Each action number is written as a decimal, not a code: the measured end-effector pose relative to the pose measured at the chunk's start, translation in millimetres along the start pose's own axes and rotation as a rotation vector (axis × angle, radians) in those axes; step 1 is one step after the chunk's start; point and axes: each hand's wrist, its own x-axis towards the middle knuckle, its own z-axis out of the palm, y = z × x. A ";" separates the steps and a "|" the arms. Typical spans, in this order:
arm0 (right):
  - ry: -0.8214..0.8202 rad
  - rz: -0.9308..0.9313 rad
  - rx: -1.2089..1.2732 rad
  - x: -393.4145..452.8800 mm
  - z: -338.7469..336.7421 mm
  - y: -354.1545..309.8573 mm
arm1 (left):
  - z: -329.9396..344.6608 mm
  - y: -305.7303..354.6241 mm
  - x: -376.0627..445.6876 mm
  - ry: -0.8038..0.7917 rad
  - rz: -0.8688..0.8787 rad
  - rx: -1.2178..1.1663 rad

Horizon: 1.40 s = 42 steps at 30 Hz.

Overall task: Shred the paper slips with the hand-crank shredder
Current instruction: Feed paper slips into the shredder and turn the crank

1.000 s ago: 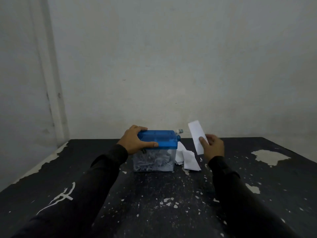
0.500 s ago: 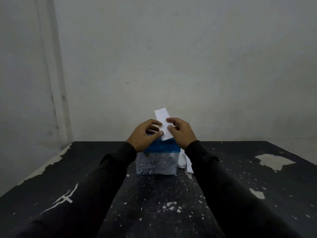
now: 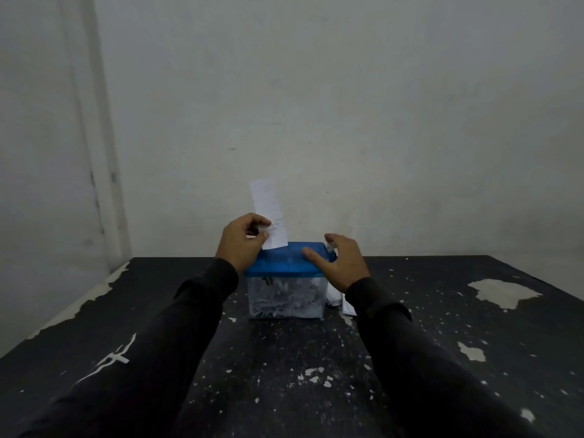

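Feeding step: my left hand [image 3: 241, 240] pinches the paper slip [image 3: 269, 213] upright over the blue hand-crank shredder [image 3: 286, 279] slot. Right hand [image 3: 339, 262] is loose, fingers apart, probably going for the crank next.

Scuffed black table [image 3: 284, 374], pale wall [image 3: 347, 105]

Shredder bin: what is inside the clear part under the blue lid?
The clear bin holds a tangle of white paper shreds. The blue lid hides the cutters.
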 end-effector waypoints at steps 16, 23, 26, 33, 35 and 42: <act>-0.045 0.090 -0.023 -3.2 -0.3 -2.3 | -8.9 -2.6 6.8 -0.151 -0.006 0.039; -0.137 0.176 0.003 -1.9 -7.2 -7.2 | -7.0 -3.2 0.2 -0.139 -0.019 0.064; -0.174 0.227 0.021 -1.1 -10.0 -8.7 | -7.1 -3.0 -1.4 -0.148 -0.015 0.075; -0.162 0.323 -0.093 -0.8 -14.6 -16.3 | -4.8 0.1 -4.0 -0.159 -0.046 0.061; -0.184 0.356 -0.102 -1.2 -17.5 -17.8 | -3.1 1.8 -4.5 -0.178 -0.076 0.008; -0.231 0.381 -0.203 -1.5 -26.8 -27.1 | 8.0 -5.0 -4.7 -0.263 -0.235 0.050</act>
